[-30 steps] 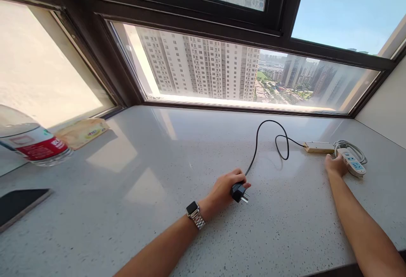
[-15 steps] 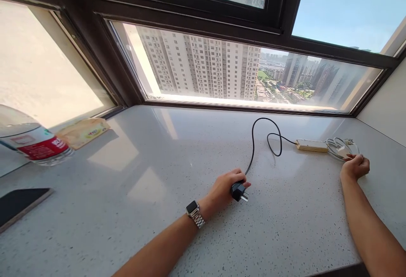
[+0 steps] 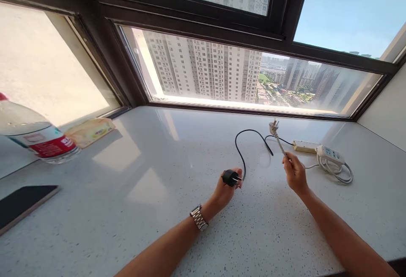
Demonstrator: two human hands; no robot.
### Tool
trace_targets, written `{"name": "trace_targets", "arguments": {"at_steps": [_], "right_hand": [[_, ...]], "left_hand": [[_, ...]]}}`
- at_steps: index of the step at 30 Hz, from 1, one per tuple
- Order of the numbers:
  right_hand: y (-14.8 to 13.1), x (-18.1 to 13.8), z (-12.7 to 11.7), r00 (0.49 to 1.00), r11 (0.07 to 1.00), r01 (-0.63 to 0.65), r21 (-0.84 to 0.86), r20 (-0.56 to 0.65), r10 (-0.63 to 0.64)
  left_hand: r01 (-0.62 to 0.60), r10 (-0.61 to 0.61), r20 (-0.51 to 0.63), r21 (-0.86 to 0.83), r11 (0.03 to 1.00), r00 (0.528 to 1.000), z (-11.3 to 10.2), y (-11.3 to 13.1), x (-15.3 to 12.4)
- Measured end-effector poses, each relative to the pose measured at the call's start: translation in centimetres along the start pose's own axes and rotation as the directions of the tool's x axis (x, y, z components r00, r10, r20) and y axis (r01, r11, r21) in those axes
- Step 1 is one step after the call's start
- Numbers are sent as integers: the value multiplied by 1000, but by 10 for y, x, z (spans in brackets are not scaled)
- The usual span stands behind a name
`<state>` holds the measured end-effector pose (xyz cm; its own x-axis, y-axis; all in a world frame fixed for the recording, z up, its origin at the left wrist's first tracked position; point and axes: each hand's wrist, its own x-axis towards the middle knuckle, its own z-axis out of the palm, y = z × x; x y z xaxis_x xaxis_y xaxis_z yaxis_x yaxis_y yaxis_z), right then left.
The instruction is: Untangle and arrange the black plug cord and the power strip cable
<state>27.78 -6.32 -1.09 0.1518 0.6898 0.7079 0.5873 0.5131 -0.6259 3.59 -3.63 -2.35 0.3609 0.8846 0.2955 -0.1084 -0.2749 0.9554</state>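
Two plugs in hand at a high-rise windowsill

The left hand [image 3: 226,189], wrist bent back above the speckled counter [image 3: 158,209], grips a black plug [image 3: 229,177], prongs pointing right. The right hand [image 3: 293,173] pinches a grey cord [image 3: 281,145], its white plug [image 3: 272,127] raised, near the power strip [image 3: 330,154].

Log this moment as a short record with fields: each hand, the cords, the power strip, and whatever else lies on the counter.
left hand: holds the black plug, prongs pointing right
right hand: pinches the grey cord below its grey plug, which is raised off the counter
black cord: loops back to a tan box
power strip: white with blue sockets, on coiled grey cord, right of the tan box
counter: speckled white
far left: water bottle, tissue pack, dark phone
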Motion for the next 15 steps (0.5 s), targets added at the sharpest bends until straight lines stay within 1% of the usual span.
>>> {"name": "trace_targets", "arguments": {"at_steps": [2,4,6,7,8,10,12,14,15], "right_hand": [[-18,-11,26,992,997,78,-10,104,-77],[-35,-20,47,969,991,126,44,209,-133],[-49,-27,64,942,985,124,122,298,-156],[-54,-29,70,935,982,114,153,317,-158],[-58,-31,76,936,980,104,168,317,-153],[-65,-32,84,954,982,94,163,266,-136],[-70,-30,90,965,983,108,148,221,-139],[-75,-26,98,959,982,127,137,237,-157],[-77,-23,104,943,982,141,126,286,-172]], "left_hand": [[63,-65,-15,-122,990,998,4,1,1],[82,-88,-26,-172,982,996,7,3,2],[64,-70,-40,-140,988,997,8,6,3],[36,-42,-65,-95,995,997,7,8,3],[1,-5,-93,-43,999,996,5,10,3],[-56,60,-147,28,998,987,1,16,2],[-91,91,-185,7,996,979,-2,26,0],[-126,116,-205,-35,991,972,-3,40,-4],[-153,141,-219,-38,988,966,-3,49,-7]]}}
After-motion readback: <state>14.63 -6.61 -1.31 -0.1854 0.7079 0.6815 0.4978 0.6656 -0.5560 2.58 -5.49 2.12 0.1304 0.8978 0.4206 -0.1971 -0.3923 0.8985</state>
